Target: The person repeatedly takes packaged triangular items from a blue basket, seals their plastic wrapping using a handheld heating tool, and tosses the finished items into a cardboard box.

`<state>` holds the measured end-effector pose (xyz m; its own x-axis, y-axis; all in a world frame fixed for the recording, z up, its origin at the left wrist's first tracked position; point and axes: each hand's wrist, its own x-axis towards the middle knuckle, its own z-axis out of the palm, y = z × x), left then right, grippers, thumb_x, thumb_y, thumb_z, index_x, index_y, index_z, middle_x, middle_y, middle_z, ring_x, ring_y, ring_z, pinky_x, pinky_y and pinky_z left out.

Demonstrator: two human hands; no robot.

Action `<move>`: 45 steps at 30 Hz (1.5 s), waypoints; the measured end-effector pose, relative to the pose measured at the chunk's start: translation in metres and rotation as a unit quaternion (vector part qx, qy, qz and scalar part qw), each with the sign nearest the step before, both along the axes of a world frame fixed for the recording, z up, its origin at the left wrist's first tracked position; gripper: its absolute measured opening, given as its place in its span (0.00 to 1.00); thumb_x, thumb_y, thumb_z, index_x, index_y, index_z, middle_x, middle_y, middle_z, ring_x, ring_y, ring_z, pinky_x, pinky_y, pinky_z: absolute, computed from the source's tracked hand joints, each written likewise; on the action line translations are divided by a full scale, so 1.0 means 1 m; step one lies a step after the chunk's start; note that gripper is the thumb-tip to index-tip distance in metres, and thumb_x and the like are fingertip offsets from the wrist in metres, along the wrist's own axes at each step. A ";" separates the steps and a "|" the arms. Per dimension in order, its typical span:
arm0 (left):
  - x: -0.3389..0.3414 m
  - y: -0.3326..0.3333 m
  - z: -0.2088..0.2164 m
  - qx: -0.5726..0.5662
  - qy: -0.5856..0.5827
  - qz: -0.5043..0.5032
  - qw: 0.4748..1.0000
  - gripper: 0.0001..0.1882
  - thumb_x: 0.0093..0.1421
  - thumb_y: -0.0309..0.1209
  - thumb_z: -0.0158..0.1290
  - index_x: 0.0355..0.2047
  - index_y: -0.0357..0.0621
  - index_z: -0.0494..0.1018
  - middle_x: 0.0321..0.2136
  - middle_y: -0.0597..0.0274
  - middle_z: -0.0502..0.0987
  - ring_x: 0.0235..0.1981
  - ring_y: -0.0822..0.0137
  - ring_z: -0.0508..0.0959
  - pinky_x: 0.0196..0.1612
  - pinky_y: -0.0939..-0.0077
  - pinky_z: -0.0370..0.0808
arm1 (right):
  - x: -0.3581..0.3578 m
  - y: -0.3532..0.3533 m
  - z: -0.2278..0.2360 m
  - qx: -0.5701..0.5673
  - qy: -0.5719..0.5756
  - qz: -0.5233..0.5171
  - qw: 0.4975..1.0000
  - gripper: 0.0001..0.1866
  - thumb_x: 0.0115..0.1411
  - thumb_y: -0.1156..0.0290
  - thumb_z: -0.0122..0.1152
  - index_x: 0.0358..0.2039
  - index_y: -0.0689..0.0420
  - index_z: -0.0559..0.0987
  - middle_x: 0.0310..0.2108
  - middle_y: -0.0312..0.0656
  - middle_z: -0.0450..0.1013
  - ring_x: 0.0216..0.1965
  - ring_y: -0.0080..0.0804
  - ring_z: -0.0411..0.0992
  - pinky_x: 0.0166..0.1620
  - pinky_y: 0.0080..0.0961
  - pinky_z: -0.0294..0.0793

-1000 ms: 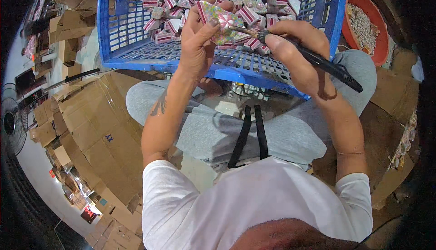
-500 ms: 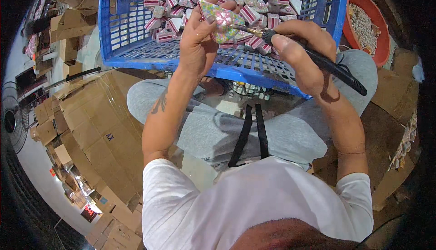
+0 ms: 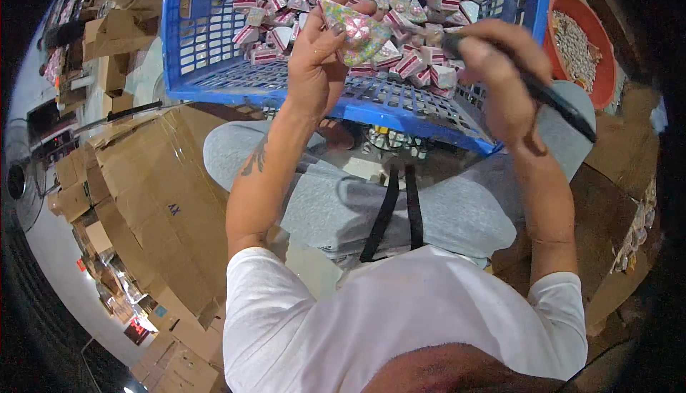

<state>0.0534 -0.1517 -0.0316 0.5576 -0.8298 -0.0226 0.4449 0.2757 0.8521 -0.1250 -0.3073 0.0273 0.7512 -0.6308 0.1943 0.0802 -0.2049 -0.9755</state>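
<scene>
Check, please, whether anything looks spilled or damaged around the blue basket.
Nothing clearly stands out. The small pieces lie jumbled inside the blue basket, and the triangular piece in the left hand shows no visible break.

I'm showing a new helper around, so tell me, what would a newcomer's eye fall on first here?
Probably the blue crate at the top, heaped with red-and-white striped wedges. Over it, the left hand holds a speckled wedge with a pink-and-white flower, and the right hand grips a black-handled tool. A red tub of small pale pieces sits at upper right.
</scene>
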 end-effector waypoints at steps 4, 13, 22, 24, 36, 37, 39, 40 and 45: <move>0.007 0.026 0.019 0.021 0.083 0.041 0.995 0.30 0.65 0.36 0.46 0.63 0.32 0.55 0.60 0.36 0.63 0.62 0.44 0.65 0.66 0.54 0.60 | 0.003 -0.025 -0.014 0.086 -0.130 -0.049 0.987 0.12 0.59 0.67 0.59 0.36 0.63 0.81 0.30 0.41 0.76 0.24 0.26 0.73 0.30 0.23 0.72; 0.054 0.429 0.208 0.567 -0.386 0.538 0.491 0.35 0.57 0.31 0.56 0.62 0.33 0.58 0.53 0.41 0.71 0.50 0.51 0.75 0.53 0.60 0.74 | 0.013 -0.032 0.014 0.250 -0.163 -0.058 0.953 0.14 0.68 0.62 0.53 0.46 0.59 0.73 0.30 0.38 0.75 0.27 0.22 0.74 0.32 0.20 0.74; 0.074 0.035 0.005 0.476 -0.582 -0.056 0.657 0.33 0.58 0.46 0.58 0.60 0.44 0.67 0.54 0.46 0.73 0.57 0.54 0.73 0.58 0.63 0.68 | 0.039 -0.016 0.013 0.255 -0.073 -0.178 0.948 0.20 0.66 0.54 0.56 0.47 0.58 0.71 0.28 0.36 0.74 0.30 0.22 0.73 0.33 0.19 0.72; 0.085 -0.002 -0.108 0.491 -0.640 -0.217 0.549 0.40 0.57 0.55 0.55 0.63 0.46 0.62 0.54 0.46 0.73 0.56 0.48 0.72 0.56 0.55 0.70 | 0.033 -0.029 -0.011 0.254 -0.082 -0.131 0.955 0.18 0.68 0.58 0.52 0.49 0.59 0.73 0.33 0.40 0.76 0.31 0.22 0.75 0.35 0.22 0.76; 0.078 -0.065 -0.220 0.485 -0.610 -0.244 0.577 0.30 0.48 0.39 0.60 0.50 0.40 0.69 0.46 0.42 0.74 0.46 0.46 0.77 0.48 0.53 0.75 | 0.030 -0.040 -0.024 0.248 -0.092 -0.089 0.960 0.20 0.69 0.57 0.51 0.53 0.58 0.72 0.33 0.40 0.77 0.29 0.18 0.72 0.35 0.19 0.77; 0.074 -0.066 -0.192 0.489 -0.578 -0.159 0.634 0.32 0.46 0.45 0.62 0.47 0.38 0.70 0.43 0.42 0.76 0.45 0.47 0.78 0.47 0.54 0.75 | 0.036 -0.036 -0.027 0.237 -0.059 -0.121 0.962 0.20 0.67 0.56 0.55 0.49 0.59 0.74 0.32 0.40 0.77 0.30 0.21 0.73 0.36 0.21 0.74; 0.076 -0.067 -0.133 0.509 -0.484 -0.076 0.707 0.34 0.45 0.50 0.65 0.41 0.33 0.73 0.38 0.42 0.79 0.41 0.52 0.79 0.44 0.59 0.75 | 0.045 -0.031 -0.035 0.219 -0.010 -0.140 0.966 0.24 0.65 0.51 0.57 0.49 0.59 0.74 0.32 0.39 0.76 0.36 0.24 0.74 0.39 0.22 0.70; 0.078 -0.071 -0.106 0.524 -0.422 -0.083 0.735 0.33 0.45 0.50 0.65 0.38 0.30 0.73 0.37 0.43 0.79 0.38 0.55 0.80 0.42 0.62 0.76 | 0.047 -0.030 -0.040 0.220 -0.026 -0.119 0.968 0.24 0.65 0.51 0.57 0.49 0.59 0.74 0.32 0.39 0.76 0.36 0.24 0.74 0.39 0.22 0.70; 0.026 -0.046 0.013 0.376 -0.293 0.022 0.879 0.27 0.47 0.44 0.65 0.36 0.31 0.73 0.30 0.53 0.77 0.28 0.67 0.77 0.31 0.70 0.74 | 0.066 -0.004 -0.050 0.114 -0.015 -0.103 0.988 0.25 0.66 0.53 0.56 0.52 0.62 0.73 0.39 0.41 0.74 0.40 0.25 0.73 0.45 0.25 0.70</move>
<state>0.0794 -0.1974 -0.0184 0.6873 -0.6804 -0.2541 -0.1279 -0.4577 0.8798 -0.0593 -0.3118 -0.0230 0.5985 -0.7995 0.0504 0.0896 0.0043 -0.9960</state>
